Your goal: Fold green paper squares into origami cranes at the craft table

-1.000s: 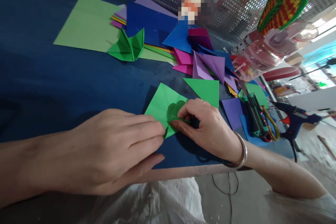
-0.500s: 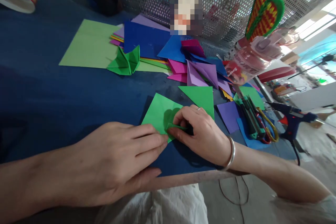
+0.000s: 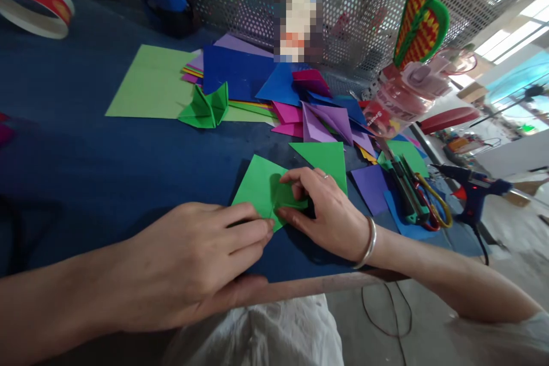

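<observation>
A: Here, what do the fingers show?

B: The right hand (image 3: 330,214) pinches a raised flap of the green paper (image 3: 261,189) between thumb and forefinger; the left hand (image 3: 193,263) lies flat, fingers close together, tips pressing the sheet's near corner.

A: Where is the sheet?

B: On the blue table (image 3: 86,166), near its front edge.

A: How far along?

B: Judged early: mostly a flat square, one small fold forming. A finished green folded piece (image 3: 205,107) stands farther off, beside loose coloured sheets (image 3: 274,86); scissors (image 3: 424,200) and a glue gun (image 3: 476,194) lie right.
</observation>
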A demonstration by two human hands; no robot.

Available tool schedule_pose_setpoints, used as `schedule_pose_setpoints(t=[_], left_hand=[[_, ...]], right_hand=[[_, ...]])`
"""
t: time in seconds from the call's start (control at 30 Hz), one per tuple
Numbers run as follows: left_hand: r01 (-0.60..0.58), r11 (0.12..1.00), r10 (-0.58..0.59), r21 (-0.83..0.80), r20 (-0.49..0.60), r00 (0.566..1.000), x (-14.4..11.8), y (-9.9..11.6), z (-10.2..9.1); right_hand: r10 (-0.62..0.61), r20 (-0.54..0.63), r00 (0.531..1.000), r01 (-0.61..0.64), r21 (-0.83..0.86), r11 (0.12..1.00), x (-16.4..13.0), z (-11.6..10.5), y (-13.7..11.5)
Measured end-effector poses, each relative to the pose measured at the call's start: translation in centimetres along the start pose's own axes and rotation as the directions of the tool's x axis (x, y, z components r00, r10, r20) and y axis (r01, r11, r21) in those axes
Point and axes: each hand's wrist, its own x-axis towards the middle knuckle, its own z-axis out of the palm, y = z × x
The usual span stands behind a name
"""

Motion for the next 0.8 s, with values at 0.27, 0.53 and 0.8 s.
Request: schedule_pose_setpoints(t=[0.27,0.53,0.8], left_hand=[[-0.086,0.996,0.085,0.035,0.025,0.996,0.0,-0.2,0.0],[-0.078,0.994,0.072,0.082,0.078,0.994,-0.3,-0.1,-0.1],[-0.087,0.993,0.078,0.078,0.106,0.991,-0.3,-0.2,-0.3]], right_hand=[[-0.015,0.034,0.999,0.014,0.027,1.000,-0.3,-0.4,0.7],[-0.051,0.059,0.997,0.049,0.034,0.998,-0.5,-0.5,1.1],[-0.049,0.023,0.999,0.048,0.075,0.996,-0.6,-0.3,1.0]])
